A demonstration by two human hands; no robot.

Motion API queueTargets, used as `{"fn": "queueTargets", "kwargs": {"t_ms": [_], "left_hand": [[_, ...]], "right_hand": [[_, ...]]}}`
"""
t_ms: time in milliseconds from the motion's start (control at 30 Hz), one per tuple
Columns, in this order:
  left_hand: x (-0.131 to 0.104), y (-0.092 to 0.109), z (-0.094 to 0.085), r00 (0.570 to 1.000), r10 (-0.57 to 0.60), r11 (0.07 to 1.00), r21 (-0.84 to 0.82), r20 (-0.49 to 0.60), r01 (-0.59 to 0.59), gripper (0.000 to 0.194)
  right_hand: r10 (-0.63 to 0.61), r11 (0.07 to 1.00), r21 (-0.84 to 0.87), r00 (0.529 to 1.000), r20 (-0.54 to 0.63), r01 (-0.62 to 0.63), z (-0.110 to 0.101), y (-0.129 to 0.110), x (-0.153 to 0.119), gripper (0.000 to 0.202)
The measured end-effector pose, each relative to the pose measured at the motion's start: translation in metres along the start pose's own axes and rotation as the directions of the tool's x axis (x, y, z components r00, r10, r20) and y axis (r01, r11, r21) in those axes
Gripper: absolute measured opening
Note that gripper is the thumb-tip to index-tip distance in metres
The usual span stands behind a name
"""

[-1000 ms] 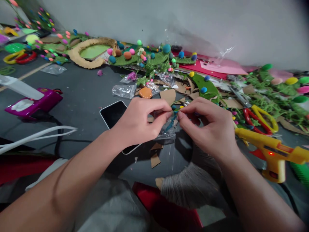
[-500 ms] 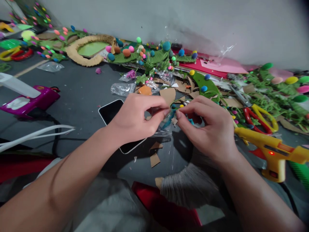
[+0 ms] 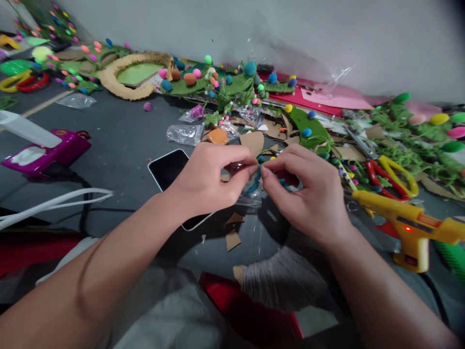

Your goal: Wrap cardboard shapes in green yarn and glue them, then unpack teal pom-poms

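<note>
Above the middle of the table, my left hand (image 3: 210, 179) pinches with thumb and forefinger. My right hand (image 3: 310, 194) makes a matching pinch, its fingertips almost against those of the left. Whatever is between the fingertips is too small and hidden to name. Just beneath them lies a clear plastic bag (image 3: 250, 199) with blue-teal bits showing near it. A smartphone (image 3: 167, 169) with a dark screen lies partly under my left hand. Cardboard scraps (image 3: 233, 240) are below the fingers, and a card piece wound with grey yarn (image 3: 279, 278) sits at the near edge.
A yellow glue gun (image 3: 410, 223) with a red light lies right, near red-and-yellow scissors (image 3: 387, 179). At left are a purple device (image 3: 69, 152) and white cables (image 3: 54, 203). Green garlands with coloured balls (image 3: 232, 87) and a tan ring (image 3: 109, 77) line the wall.
My right hand has shifted slightly left, bringing its fingertips closer to the left ones. My left hand has moved slightly right. Both pinches stay closed.
</note>
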State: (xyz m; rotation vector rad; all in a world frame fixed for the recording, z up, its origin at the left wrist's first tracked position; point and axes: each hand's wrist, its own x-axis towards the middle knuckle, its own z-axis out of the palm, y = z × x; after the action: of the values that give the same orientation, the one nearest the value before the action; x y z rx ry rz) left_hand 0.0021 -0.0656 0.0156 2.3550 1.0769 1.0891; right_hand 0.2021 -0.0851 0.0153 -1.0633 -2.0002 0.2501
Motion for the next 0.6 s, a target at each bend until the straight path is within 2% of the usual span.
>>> {"fn": "queueTargets", "kwargs": {"t_ms": [600], "left_hand": [[-0.0002,-0.0008,0.0014,1.0,-0.007,1.0,-0.017,0.004,0.007,0.011]], "right_hand": [[-0.008,1.0,-0.026,1.0,0.01,0.008,0.0001,0.0005,0.0004,0.01]]}}
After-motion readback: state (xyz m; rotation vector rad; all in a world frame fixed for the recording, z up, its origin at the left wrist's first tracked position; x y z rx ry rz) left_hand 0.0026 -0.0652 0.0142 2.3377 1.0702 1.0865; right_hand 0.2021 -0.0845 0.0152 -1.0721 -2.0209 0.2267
